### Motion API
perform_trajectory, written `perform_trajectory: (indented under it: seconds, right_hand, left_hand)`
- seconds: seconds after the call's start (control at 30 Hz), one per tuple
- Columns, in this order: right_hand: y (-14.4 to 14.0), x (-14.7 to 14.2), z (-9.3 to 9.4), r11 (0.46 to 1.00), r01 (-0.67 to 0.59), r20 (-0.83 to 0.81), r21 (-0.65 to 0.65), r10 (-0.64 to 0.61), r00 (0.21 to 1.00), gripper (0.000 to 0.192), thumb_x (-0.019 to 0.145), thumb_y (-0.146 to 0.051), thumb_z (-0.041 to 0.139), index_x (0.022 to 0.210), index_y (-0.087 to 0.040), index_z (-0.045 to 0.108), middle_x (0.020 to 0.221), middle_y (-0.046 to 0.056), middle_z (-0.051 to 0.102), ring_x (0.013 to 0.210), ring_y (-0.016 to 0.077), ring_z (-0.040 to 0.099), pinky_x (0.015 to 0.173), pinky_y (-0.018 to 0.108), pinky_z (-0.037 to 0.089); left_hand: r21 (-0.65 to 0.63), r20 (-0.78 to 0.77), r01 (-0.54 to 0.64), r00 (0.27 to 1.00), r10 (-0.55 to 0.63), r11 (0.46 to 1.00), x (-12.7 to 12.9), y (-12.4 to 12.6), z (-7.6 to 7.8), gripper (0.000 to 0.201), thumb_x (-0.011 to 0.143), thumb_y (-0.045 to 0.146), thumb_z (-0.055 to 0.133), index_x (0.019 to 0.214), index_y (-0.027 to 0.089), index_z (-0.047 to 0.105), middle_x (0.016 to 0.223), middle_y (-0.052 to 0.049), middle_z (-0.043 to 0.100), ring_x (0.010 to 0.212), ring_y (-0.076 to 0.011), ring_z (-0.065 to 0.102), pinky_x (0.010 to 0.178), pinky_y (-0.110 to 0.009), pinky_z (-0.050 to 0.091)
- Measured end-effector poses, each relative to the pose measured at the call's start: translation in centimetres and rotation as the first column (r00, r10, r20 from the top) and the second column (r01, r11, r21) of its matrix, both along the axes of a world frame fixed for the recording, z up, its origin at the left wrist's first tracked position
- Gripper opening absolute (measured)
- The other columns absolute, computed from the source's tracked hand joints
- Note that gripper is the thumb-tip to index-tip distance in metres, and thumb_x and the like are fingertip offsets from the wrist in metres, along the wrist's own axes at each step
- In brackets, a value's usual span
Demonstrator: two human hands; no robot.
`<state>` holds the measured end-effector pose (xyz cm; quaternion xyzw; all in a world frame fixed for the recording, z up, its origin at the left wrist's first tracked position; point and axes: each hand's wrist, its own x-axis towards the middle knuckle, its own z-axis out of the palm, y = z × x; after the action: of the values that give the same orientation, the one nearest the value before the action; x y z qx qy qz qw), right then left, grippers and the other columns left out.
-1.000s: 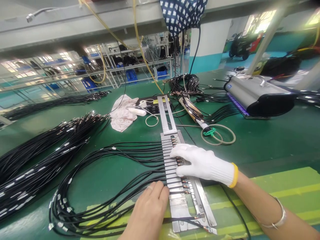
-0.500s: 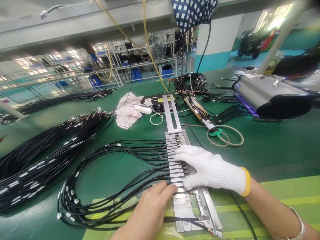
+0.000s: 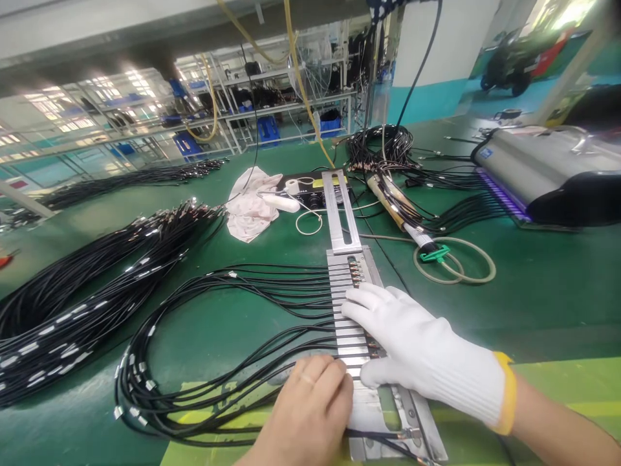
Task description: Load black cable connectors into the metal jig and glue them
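A slotted metal fixture lies lengthwise before me, with black cables set side by side across its slots. Their bare metal-tipped ends show along its right side. My left hand, bare, is closed around a black cable at the fixture's left edge; its fingertips are partly hidden. In a white glove, my right hand rests over the fixture and the cable ends, fingers stretched out and thumb apart. Two lower cables cross the fixture's near end below my left hand.
Thick black cable bundles lie at left. A white cloth and a black box sit beyond the fixture. At right are a grey machine with purple light and a green clamp with a looped hose. Yellow-green sheet covers the near table.
My left hand has moved slightly right and its fingers have curled more at the fixture's edge. My right hand has shifted slightly right, still over the cable ends. The camera view has shifted.
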<state>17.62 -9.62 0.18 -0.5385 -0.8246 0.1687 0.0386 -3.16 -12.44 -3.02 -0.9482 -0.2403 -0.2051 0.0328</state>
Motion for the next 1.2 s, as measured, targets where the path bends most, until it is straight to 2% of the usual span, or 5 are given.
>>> perform_trajectory:
  seconds: [0.13,0.6,0.8,1.0,1.2]
  right_hand:
    - [0.3,0.0,0.2,1.0,-0.005,-0.017,0.014,0.006,1.0,0.075,0.064,-0.029,0.086,0.133,-0.015,0.06,0.144,0.017,0.054,0.133,0.039,0.045,0.11,0.059,0.037]
    - [0.3,1.6,-1.4,0.988,-0.054,-0.161,0.142,0.077,0.984,0.08,0.064,-0.05,0.085,0.134,-0.02,0.06,0.144,0.012,0.055,0.134,0.0361,0.045,0.109,0.052,0.038]
    - [0.4,1.7,-1.3,0.986,-0.068,-0.163,0.153,0.093,0.982,0.073,0.068,-0.049,0.083,0.132,-0.021,0.062,0.143,0.012,0.055,0.133,0.037,0.046,0.108,0.054,0.039]
    - [0.2,1.6,-0.7,0.993,-0.053,-0.148,0.108,0.068,0.987,0.071,0.069,-0.042,0.083,0.133,-0.02,0.061,0.146,0.012,0.054,0.135,0.0368,0.045,0.109,0.053,0.038]
    - [0.4,1.6,-0.8,0.992,-0.041,-0.171,0.117,0.061,0.983,0.068,0.071,-0.04,0.082,0.133,-0.02,0.062,0.142,0.011,0.057,0.134,0.0352,0.046,0.11,0.051,0.037]
  left_hand:
    - [0.035,-0.022,0.005,1.0,-0.004,0.999,0.2,-0.2,1.0,0.04,0.097,0.004,0.024,0.097,0.009,0.063,0.087,-0.011,0.067,0.075,-0.0227,0.059,0.069,-0.035,0.053]
    - [-0.531,0.007,-0.05,0.998,0.063,0.846,-2.1,-1.9,0.9,0.02,0.1,0.01,0.04,0.091,0.02,0.055,0.086,-0.003,0.065,0.077,-0.0169,0.058,0.069,-0.026,0.048]
    - [-0.61,-0.082,-0.181,0.983,0.165,0.771,-1.8,-2.3,2.5,0.02,0.092,0.006,0.04,0.089,0.022,0.052,0.085,-0.001,0.065,0.076,-0.0162,0.058,0.065,-0.023,0.045]
    - [-0.697,-0.052,-0.103,0.994,0.093,0.709,-1.6,-1.5,3.7,0.021,0.094,0.009,0.042,0.085,0.022,0.054,0.084,0.001,0.064,0.078,-0.0141,0.059,0.067,-0.02,0.044]
    - [-0.663,0.107,-0.106,0.966,0.234,0.741,-1.9,-0.8,3.6,0.018,0.097,0.014,0.047,0.1,0.026,0.059,0.085,0.003,0.064,0.075,-0.0123,0.061,0.067,-0.02,0.047]
